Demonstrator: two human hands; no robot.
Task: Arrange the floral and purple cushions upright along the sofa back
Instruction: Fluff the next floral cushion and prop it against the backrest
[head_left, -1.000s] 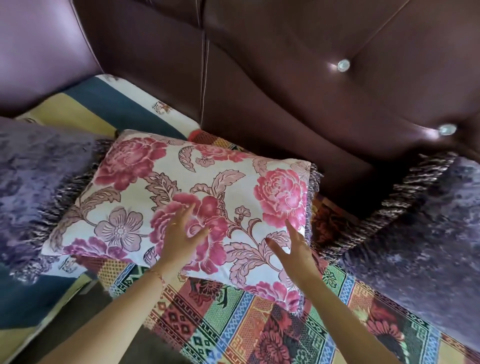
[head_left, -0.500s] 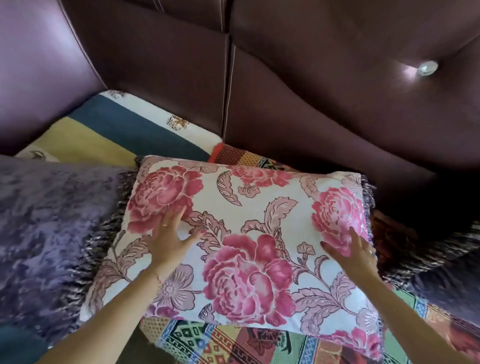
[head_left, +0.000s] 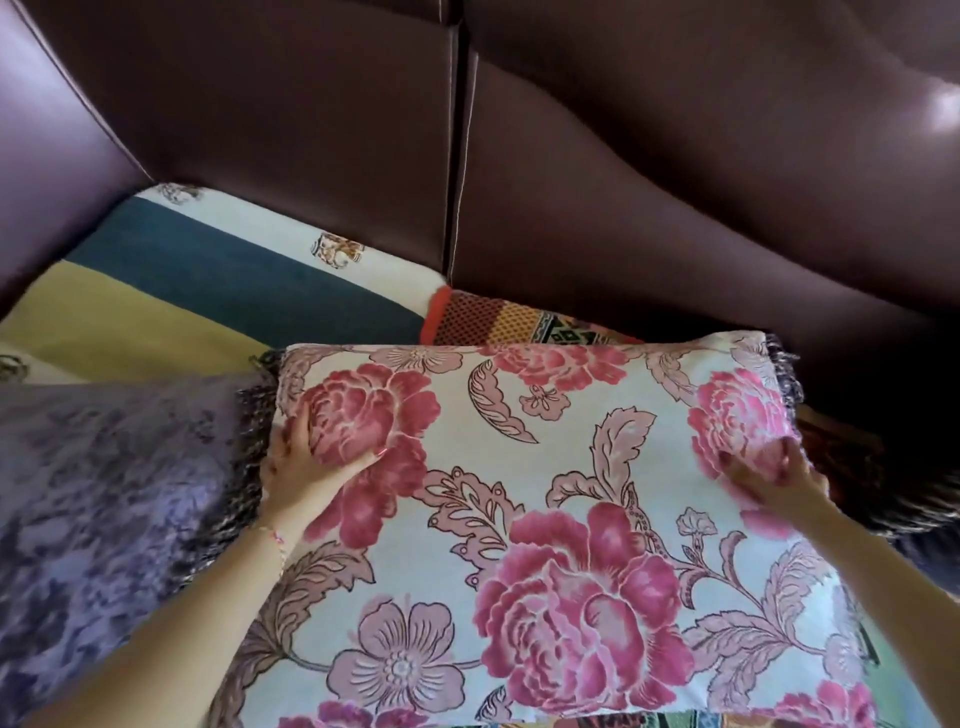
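Observation:
The floral cushion, white with big pink roses and a dark fringe, fills the middle of the view in front of the dark maroon sofa back. My left hand grips its left edge, thumb on the front and fingers behind. My right hand clasps its right edge near a pink rose. A purple velvet cushion with dark fringe lies flat at the left, touching the floral one. Only the fringe of another purple cushion shows at the right edge.
The sofa seat carries a striped cover in teal, yellow and white at the left and a multicoloured patterned throw behind the floral cushion. The padded armrest rises at the left.
Both hands slid from the cushion's face out to its left and right edges and took hold. The cushion now sits higher and closer to the camera, and the view shifted left.

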